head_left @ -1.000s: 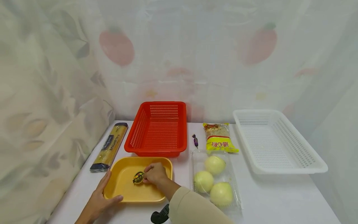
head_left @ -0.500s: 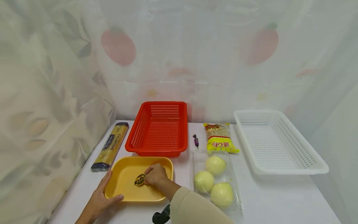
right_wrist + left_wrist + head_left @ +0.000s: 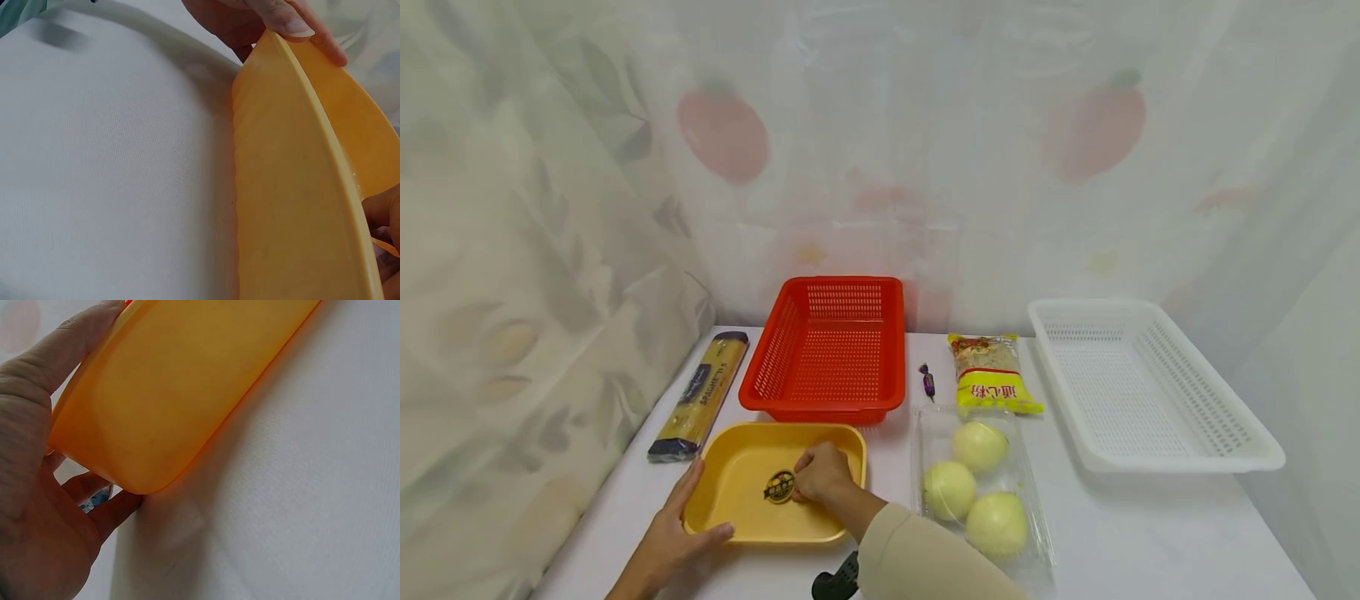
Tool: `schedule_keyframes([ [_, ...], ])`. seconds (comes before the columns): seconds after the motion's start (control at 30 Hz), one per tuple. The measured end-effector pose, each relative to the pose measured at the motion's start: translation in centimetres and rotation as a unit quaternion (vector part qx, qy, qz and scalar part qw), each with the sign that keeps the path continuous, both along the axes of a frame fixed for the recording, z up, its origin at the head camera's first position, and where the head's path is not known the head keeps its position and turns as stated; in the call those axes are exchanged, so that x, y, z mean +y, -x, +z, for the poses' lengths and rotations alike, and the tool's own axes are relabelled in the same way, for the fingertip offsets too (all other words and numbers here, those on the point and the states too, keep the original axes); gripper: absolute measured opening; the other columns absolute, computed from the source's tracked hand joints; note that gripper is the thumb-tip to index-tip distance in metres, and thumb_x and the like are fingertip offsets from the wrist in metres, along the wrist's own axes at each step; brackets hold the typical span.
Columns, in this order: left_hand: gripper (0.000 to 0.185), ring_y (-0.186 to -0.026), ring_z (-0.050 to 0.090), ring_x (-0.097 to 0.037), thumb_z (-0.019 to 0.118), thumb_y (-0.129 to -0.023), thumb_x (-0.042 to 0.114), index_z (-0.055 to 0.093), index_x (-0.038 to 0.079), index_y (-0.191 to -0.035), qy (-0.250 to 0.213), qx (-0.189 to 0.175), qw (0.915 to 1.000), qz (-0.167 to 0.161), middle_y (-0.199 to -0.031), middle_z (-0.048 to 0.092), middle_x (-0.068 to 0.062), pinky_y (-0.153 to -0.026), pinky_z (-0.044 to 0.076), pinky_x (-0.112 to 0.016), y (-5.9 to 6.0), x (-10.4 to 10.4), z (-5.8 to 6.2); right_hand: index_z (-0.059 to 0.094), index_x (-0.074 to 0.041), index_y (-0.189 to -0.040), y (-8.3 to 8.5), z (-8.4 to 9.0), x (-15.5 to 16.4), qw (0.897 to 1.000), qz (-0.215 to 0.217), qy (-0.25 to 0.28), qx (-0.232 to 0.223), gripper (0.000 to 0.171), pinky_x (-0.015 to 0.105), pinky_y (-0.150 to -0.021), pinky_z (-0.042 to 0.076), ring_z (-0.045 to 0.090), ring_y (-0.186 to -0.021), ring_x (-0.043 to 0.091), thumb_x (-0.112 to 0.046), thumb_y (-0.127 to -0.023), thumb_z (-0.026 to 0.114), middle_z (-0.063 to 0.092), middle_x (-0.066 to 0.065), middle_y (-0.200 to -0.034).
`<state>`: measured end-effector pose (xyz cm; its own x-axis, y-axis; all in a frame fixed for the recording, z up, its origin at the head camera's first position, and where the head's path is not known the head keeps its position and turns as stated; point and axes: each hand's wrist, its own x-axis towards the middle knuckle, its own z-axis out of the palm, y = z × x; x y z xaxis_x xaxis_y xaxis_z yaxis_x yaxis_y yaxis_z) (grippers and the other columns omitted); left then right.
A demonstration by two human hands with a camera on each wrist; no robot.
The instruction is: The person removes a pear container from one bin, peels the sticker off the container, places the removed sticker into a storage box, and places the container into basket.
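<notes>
White table (image 3: 1135,542): toward its far R I see a white basket (image 3: 1120,392); left of centre, a red basket (image 3: 846,358). Nr the middle is a clear pack (image 3: 928,429) w/ 3 pale round fruits or veg. To its L, just in front of the red basket, sits a yellow tray (image 3: 737,475): thin, smooth plastic by its look, so prob. light, slightly bendy, a bit slippery; best held by the rim, thumb 1 side, fingers the other. Spaghetti pack (image 3: 700,400) lies by the tray's far L corner; yellow bag (image 3: 994,375) lies beyond the clear pack. The person's L hand (image 3: 670,533) grips the tray's near L corner, thumb & fingers spread apart. R hand (image 3: 826,473) is inside the tray, fingers curled, seemingly pinching the R edge of a round label (image 3: 779,487) on the tray floor. Label looks flat & paper-thin: prob. near weightless, easily creased or torn, so take 1 edge btwn thumb & fingertip. Smallest: 1 purple sweet (image 3: 928,385), btwn red basket & bag.
</notes>
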<state>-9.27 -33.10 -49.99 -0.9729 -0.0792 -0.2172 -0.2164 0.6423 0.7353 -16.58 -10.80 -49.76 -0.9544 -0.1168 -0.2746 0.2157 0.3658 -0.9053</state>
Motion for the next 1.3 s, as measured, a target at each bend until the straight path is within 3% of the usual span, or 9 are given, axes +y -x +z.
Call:
schedule_keyframes([
  [0.13,0.117,-0.141,0.003,-0.043,0.08,-0.077,0.044,-0.003,0.015,-0.155,0.007,-0.021,0.9997,0.006,-0.159,-0.003,-0.018,-0.108,0.009,-0.063,0.1,0.1,0.1,0.061,-0.009,-0.063,0.0,0.0,0.0,1.0,-0.002,-0.006,0.004,0.023,0.023,-0.042,0.048,0.062,-0.046,0.015,0.012,-0.07,0.07,0.056,0.006,-0.062],
  [0.37,0.116,-0.141,0.005,-0.044,0.081,-0.076,0.041,0.002,0.011,-0.155,0.006,0.007,1.0,0.0,-0.158,0.001,-0.021,-0.107,0.011,-0.063,0.0,0.2,0.1,0.061,-0.009,-0.062,-0.1,0.0,0.1,1.0,-0.002,-0.002,0.002,0.024,0.024,-0.042,0.049,0.062,-0.045,0.016,0.008,-0.072,0.075,0.057,0.006,-0.058],
  [0.6,0.116,-0.141,0.004,-0.043,0.08,-0.077,0.042,0.0,0.012,-0.155,0.013,-0.006,0.9999,0.005,-0.159,-0.001,-0.019,-0.108,0.01,-0.063,0.0,0.2,0.2,0.065,-0.007,-0.066,-0.2,0.9,0.1,1.0,-0.002,0.03,-0.003,0.019,0.029,-0.047,0.054,0.065,-0.051,0.022,0.005,-0.076,0.075,0.058,0.006,-0.062],
  [0.73,0.118,-0.141,0.004,-0.043,0.079,-0.076,0.046,-0.003,0.013,-0.154,0.019,-0.025,0.9995,0.008,-0.158,-0.003,-0.019,-0.108,0.01,-0.062,0.2,0.2,0.2,0.064,-0.006,-0.068,-0.3,2.2,0.2,0.998,0.007,0.068,-0.002,0.018,0.033,-0.052,0.056,0.067,-0.054,0.024,0.006,-0.077,0.074,0.059,0.007,-0.064],
  [0.93,0.117,-0.141,0.004,-0.043,0.079,-0.077,0.045,-0.002,0.011,-0.155,0.017,-0.027,0.9995,0.005,-0.158,-0.002,-0.02,-0.109,0.011,-0.061,0.2,0.2,0.1,0.064,-0.003,-0.072,-0.8,4.6,0.8,0.99,0.028,0.136,0.004,0.016,0.033,-0.053,0.056,0.068,-0.058,0.028,0.008,-0.08,0.072,0.06,0.009,-0.068],
  [1.3,0.119,-0.141,0.004,-0.044,0.079,-0.077,0.047,-0.004,0.012,-0.154,0.023,-0.032,0.9992,0.0,-0.158,-0.003,-0.02,-0.108,0.011,-0.061,0.2,0.2,0.2,0.067,-0.003,-0.081,-1.9,8.0,3.0,0.984,0.076,0.16,0.025,0.009,0.037,-0.058,0.057,0.067,-0.06,0.026,0.004,-0.082,0.072,0.063,0.007,-0.072],
])
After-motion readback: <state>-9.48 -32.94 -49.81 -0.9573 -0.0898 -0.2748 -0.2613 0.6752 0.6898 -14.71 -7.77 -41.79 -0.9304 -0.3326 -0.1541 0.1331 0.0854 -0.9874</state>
